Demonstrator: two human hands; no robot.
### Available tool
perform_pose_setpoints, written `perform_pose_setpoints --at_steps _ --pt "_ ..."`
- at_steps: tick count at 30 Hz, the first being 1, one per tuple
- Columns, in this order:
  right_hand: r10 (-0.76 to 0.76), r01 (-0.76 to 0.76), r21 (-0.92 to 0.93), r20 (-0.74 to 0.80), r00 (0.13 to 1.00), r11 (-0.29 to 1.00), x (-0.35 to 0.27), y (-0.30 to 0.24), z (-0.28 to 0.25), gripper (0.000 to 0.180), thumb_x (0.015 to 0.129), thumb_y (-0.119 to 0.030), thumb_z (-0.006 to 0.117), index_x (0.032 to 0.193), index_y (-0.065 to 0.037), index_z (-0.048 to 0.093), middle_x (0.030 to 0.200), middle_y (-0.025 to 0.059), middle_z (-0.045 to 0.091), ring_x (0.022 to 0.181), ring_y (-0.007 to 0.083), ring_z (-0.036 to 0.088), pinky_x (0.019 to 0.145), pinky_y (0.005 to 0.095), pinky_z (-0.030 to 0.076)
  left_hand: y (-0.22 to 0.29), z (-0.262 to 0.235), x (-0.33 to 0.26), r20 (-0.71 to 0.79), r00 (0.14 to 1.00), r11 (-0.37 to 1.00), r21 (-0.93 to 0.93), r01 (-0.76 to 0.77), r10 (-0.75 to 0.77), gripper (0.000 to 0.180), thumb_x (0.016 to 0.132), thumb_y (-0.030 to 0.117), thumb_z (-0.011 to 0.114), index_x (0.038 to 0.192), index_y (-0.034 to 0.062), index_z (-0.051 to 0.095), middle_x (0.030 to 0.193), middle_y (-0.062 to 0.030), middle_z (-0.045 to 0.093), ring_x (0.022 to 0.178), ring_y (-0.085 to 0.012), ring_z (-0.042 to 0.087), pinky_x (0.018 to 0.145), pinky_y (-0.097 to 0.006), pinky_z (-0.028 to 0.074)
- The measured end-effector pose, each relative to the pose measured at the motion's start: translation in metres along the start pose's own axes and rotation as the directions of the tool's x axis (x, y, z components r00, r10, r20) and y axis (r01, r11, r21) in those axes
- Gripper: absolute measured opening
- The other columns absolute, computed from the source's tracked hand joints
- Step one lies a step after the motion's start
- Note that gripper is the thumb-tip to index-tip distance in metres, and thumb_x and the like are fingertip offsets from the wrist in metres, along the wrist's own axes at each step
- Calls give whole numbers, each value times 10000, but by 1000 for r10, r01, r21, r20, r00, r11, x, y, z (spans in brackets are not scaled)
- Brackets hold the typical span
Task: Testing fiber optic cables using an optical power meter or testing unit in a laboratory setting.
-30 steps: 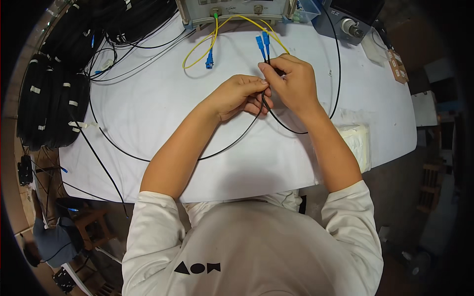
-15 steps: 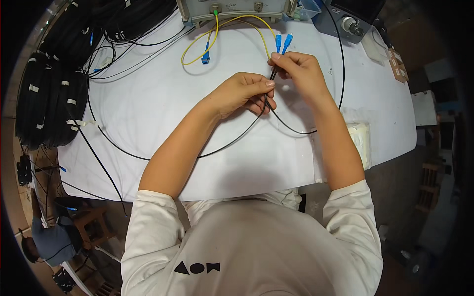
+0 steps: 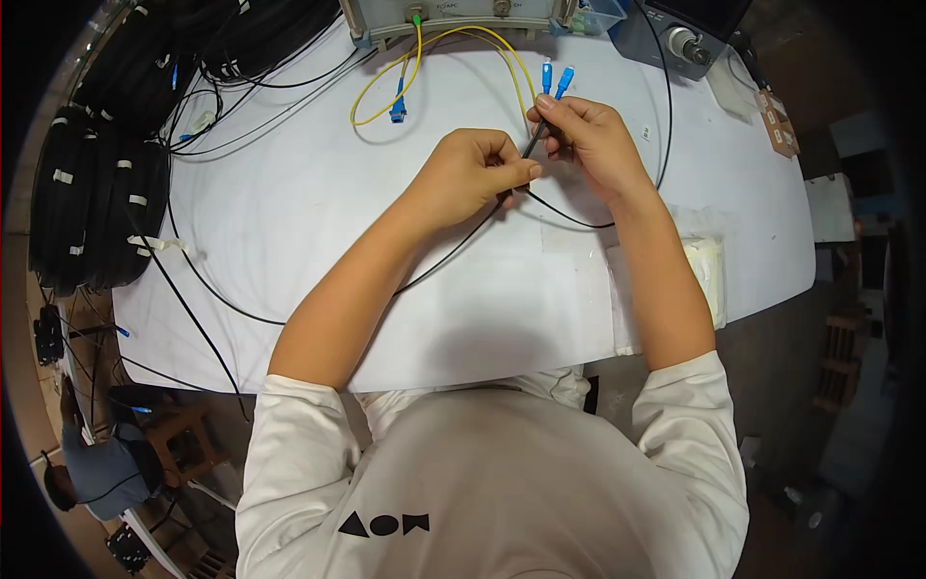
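Above the smooth white table (image 3: pixel 289 222), we pinch a thin black cable (image 3: pixel 453 253) in both hands: left hand (image 3: pixel 473 179) closed on its round jacket, right hand (image 3: pixel 593 140) gripping near the end. Two blue rectangular connectors (image 3: pixel 555 79) project past the right fingertips, beside a glossy yellow cable (image 3: pixel 424 58).

You pinch a thin black cable (image 3: pixel 529 152) between both hands; two blue connectors (image 3: pixel 555 79) stick up above.
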State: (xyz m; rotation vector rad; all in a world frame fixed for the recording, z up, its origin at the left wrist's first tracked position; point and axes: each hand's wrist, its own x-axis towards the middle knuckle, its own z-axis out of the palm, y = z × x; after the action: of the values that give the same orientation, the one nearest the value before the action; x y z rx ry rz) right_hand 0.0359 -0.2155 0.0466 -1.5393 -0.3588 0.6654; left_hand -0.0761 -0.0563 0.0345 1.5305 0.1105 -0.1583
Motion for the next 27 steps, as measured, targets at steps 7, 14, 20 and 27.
perform_pose_setpoints --at_steps 7,14,20,27 --pt "-293 264 -349 -33 955 899 4 6 5 309 888 -302 717 784 -11 698 642 -9 598 617 56 513 560 228 395 -18 3 2 -21 1000 995 -98 -10 8 228 984 198 598 882 -5 603 793 -62 668 627 -96 603 557 -236 468" --pt "-372 360 -288 15 928 887 5 -11 4 240 901 -226 706 912 12 722 726 4 656 656 59 541 604 221 437 -36 -1 3 -59 997 953 -297 -67 52 259 1035 244 491 928 13 537 870 -122 673 637 -161 639 590 -279 514" --pt "-522 488 -571 117 845 660 41 -85 1 196 881 -182 717 956 -1 716 829 31 693 728 85 596 681 230 478 -45 0 0 -61 996 952 -294 -84 69 271 1042 255 478 911 22 520 774 -111 640 594 -156 615 561 -281 515" --pt "-831 574 -814 382 405 -94 152 -171 4 497 815 -296 750 1219 -36 625 1174 149 638 1092 312 616 927 400 487 -38 1 -1 -50 995 962 -259 -91 81 298 1040 282 489 901 24 542 747 -62 637 609 -114 599 563 -257 492"
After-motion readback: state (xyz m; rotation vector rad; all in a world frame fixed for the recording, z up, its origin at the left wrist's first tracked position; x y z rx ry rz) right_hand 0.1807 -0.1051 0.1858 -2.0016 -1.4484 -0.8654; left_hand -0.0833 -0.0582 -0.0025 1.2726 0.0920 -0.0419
